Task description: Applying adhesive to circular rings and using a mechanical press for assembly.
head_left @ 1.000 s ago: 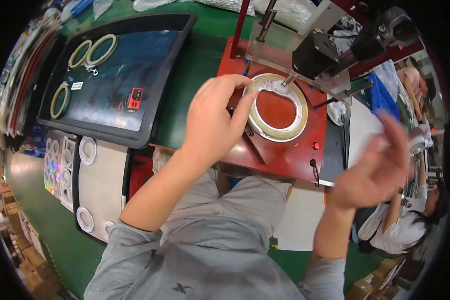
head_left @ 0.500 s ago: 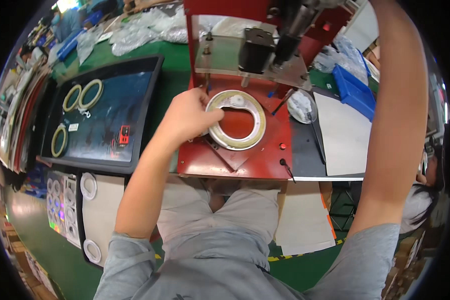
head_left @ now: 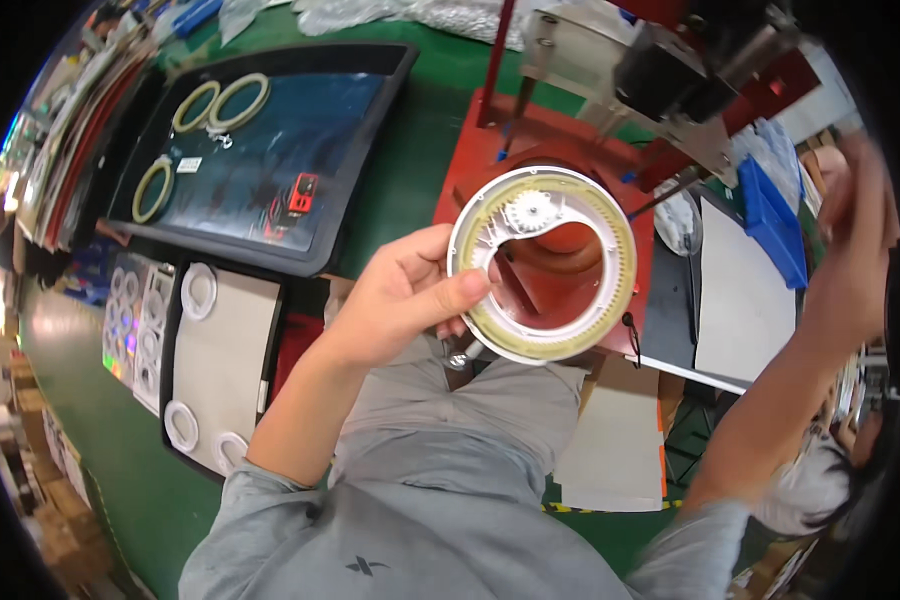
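My left hand [head_left: 405, 300] grips a white ring-shaped housing [head_left: 622, 265] by its left edge, thumb on top and fingers below. The housing is held up above the red base [head_left: 460, 165] of a bench press. Inside its rim runs a yellowish toothed ring, and a small white gear [head_left: 533, 210] sits near the top. Off at the far right, my right hand [head_left: 858, 215] is raised and blurred beyond the blue tray; its fingers are too smeared to read. The head of the press [head_left: 690, 75] stands at the upper right.
A black-rimmed tray [head_left: 395, 120] at left carries several yellowish rings and a red-and-black device [head_left: 302, 194]. Below it lies a board [head_left: 225, 350] with white rings. A blue tray [head_left: 773, 225] and a pale sheet [head_left: 740, 300] are at right.
My left hand has lifted the housing off the red base, toward me. My right arm has come down from the press and swung out to the right. The view has shifted.
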`<action>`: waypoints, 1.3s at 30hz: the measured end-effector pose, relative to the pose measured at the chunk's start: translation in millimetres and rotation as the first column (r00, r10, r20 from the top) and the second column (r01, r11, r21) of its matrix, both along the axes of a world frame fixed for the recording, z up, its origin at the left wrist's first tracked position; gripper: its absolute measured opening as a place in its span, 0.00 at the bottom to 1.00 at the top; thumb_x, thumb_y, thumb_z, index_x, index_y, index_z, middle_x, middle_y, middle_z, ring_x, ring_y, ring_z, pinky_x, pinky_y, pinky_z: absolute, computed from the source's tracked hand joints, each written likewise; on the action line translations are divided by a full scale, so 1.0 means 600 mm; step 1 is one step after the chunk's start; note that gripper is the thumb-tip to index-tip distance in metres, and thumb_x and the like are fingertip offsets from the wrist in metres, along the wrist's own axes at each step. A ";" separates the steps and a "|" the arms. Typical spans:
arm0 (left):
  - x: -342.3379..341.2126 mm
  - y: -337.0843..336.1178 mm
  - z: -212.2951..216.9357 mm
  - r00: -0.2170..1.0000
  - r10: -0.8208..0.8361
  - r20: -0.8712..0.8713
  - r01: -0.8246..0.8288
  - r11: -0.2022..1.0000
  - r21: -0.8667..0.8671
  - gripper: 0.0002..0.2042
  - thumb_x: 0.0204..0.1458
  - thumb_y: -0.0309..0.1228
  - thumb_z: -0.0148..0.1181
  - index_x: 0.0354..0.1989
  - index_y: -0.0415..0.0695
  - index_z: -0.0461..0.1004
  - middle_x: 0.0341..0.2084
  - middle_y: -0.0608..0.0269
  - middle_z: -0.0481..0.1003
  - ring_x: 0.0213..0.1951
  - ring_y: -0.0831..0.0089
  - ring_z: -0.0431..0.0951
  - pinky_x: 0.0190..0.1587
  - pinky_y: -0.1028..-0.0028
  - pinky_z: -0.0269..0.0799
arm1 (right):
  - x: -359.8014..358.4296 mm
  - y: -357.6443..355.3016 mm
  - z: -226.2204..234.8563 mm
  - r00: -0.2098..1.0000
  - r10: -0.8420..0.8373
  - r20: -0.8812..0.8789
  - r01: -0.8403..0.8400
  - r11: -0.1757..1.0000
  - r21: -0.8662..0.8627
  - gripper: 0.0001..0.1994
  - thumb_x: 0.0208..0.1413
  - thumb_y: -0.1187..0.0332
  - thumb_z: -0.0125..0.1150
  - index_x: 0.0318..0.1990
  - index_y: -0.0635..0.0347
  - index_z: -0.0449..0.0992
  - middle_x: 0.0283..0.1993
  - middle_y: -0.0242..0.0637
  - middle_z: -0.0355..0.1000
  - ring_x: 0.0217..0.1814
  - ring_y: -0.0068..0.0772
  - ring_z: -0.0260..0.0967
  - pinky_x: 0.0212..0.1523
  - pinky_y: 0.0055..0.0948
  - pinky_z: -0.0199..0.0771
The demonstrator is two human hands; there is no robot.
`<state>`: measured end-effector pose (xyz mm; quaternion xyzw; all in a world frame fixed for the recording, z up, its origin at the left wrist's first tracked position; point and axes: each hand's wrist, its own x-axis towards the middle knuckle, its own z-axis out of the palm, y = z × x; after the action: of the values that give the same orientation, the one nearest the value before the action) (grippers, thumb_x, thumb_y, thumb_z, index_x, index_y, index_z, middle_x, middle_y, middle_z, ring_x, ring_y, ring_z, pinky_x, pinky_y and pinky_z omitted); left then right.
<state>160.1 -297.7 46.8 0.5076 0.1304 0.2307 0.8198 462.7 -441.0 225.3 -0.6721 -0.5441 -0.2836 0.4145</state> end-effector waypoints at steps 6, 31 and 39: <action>0.013 -0.043 -0.026 0.993 0.088 0.083 -0.077 0.989 -0.130 0.14 0.64 0.35 0.67 0.50 0.39 0.75 0.37 0.65 0.80 0.30 0.85 0.76 0.31 0.83 0.72 | -0.186 -0.106 -0.218 0.815 0.240 -0.527 -0.488 0.775 -0.402 0.10 0.55 0.69 0.70 0.43 0.62 0.84 0.35 0.41 0.80 0.33 0.37 0.78 0.34 0.32 0.75; 0.062 -0.126 -0.048 0.974 0.189 0.127 -0.170 0.975 -0.145 0.16 0.63 0.36 0.68 0.50 0.39 0.72 0.44 0.59 0.79 0.30 0.83 0.74 0.30 0.82 0.71 | -0.251 -0.120 -0.309 0.909 0.163 -0.384 -0.285 0.915 -0.285 0.06 0.53 0.73 0.69 0.37 0.63 0.78 0.26 0.37 0.71 0.24 0.40 0.70 0.27 0.37 0.68; 0.071 -0.113 -0.035 0.967 0.225 0.119 -0.216 0.973 -0.079 0.17 0.64 0.39 0.66 0.50 0.39 0.74 0.43 0.57 0.80 0.29 0.83 0.75 0.29 0.83 0.71 | -0.239 -0.134 -0.317 0.899 0.181 -0.399 -0.300 0.919 -0.257 0.07 0.53 0.73 0.70 0.37 0.63 0.79 0.25 0.37 0.71 0.24 0.41 0.69 0.26 0.39 0.67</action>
<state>202.6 -365.5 26.0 0.4473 0.1410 0.3480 0.8118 319.2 -521.5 35.4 -0.6967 -0.5745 -0.0092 0.4296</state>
